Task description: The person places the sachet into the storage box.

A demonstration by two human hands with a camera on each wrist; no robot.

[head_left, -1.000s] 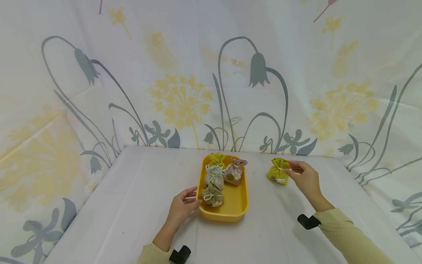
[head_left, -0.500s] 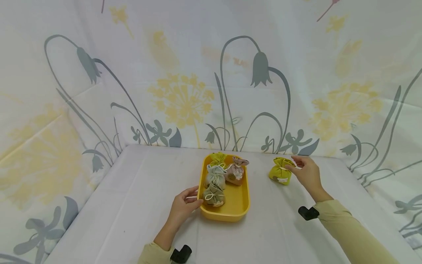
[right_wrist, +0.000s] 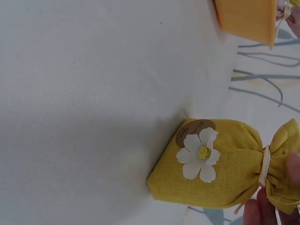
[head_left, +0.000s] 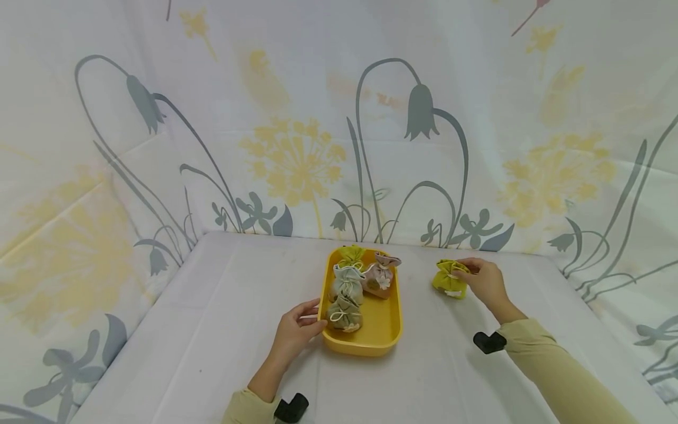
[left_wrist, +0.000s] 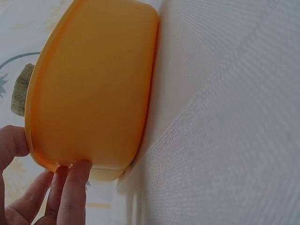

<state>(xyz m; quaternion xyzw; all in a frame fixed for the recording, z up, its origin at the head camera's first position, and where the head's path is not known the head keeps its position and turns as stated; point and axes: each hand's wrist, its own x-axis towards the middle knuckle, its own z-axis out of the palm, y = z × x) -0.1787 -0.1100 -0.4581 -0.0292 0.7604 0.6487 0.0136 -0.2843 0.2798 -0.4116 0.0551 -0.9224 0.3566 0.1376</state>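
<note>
My left hand (head_left: 295,327) grips the near left side of a yellow plastic tub (head_left: 379,323), thumb at the rim and fingers against the outer wall (left_wrist: 96,84). Inside the tub sit a green-yellow drawstring pouch (head_left: 351,255), a pale blue-grey one (head_left: 345,285), an olive-grey one (head_left: 343,315) and a pinkish one (head_left: 378,281). Right of the tub, my right hand (head_left: 486,287) pinches the gathered neck of another yellow-green drawstring pouch (head_left: 448,284). A white cloth flower (right_wrist: 200,154) and a brown label (right_wrist: 194,129) decorate its front. It is upright, at the tabletop.
A white cloth covers the table (head_left: 233,294). Behind it hangs a curtain (head_left: 296,159) printed with flowers, which also runs along both sides. Each wrist carries a black camera mount (head_left: 489,342).
The right hand's fingers, spread wider by the pouch's neck half a second ago, have come lower and closer together on it. The pouch's top has dipped slightly. The left hand stays on the tub.
</note>
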